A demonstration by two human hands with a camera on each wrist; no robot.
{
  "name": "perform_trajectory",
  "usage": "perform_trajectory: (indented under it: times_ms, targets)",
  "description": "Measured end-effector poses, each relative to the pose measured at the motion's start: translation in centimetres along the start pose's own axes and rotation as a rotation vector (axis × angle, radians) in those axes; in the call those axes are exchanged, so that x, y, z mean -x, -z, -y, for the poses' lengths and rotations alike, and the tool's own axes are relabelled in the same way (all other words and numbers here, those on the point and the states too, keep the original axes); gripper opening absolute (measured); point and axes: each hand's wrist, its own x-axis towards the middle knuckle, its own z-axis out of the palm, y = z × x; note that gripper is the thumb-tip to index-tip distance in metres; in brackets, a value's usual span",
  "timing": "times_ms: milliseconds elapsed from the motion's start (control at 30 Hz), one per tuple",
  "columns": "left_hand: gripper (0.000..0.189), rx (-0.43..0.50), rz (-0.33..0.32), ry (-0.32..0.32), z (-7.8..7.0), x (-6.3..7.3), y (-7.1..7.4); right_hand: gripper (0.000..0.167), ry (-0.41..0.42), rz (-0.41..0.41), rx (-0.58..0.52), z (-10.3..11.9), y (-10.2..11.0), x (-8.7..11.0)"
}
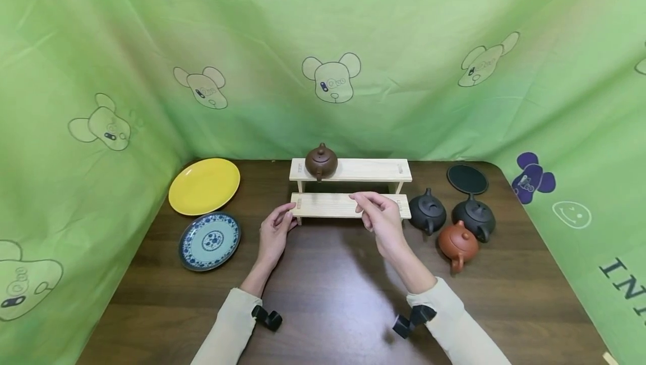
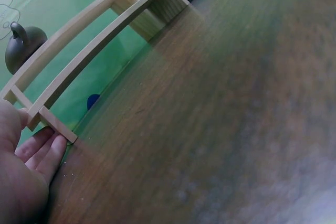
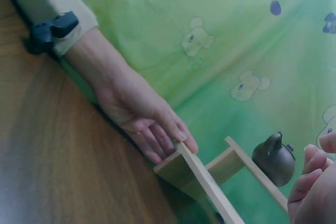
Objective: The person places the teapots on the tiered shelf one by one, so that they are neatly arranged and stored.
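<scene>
A two-tier pale wooden shelf (image 1: 327,206) stands at the back middle of the table. At its left end my left hand (image 1: 275,235) grips the lower board; thumb and forefinger lie on the board end, the other fingers beside the leg, as the right wrist view shows. My right hand (image 1: 382,220) hovers over the right part of the lower board, its fingers loosely bent with nothing visible in them. On the left of the upper board sits a dark brown teapot (image 1: 321,162), lid on, also seen beyond the board in the right wrist view.
Right of the shelf stand two black teapots (image 1: 427,211) and a reddish-brown teapot (image 1: 458,243), with a black round plate (image 1: 467,179) behind. At left lie a yellow plate (image 1: 204,186) and a blue patterned plate (image 1: 210,241). Green cloth hangs around the table.
</scene>
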Motion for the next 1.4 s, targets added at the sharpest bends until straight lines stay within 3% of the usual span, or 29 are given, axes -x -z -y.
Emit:
perform_trajectory:
  times_ms: [567, 1167, 1400]
  targets:
    - [0.029, 0.008, -0.020, 0.011, -0.1, 0.3, 0.1, 0.016, 0.079, -0.051, 0.125, 0.6, 5.5, 4.3]
    - [0.029, -0.013, -0.009, 0.010, 0.1, 0.0, 0.1, 0.020, 0.144, -0.192, 0.109, 1.3, 12.1, 5.7]
    - [0.029, -0.011, -0.003, 0.009, 0.2, -0.1, 0.0, 0.017, 0.101, -0.233, 0.124, 1.5, 15.2, 6.0]
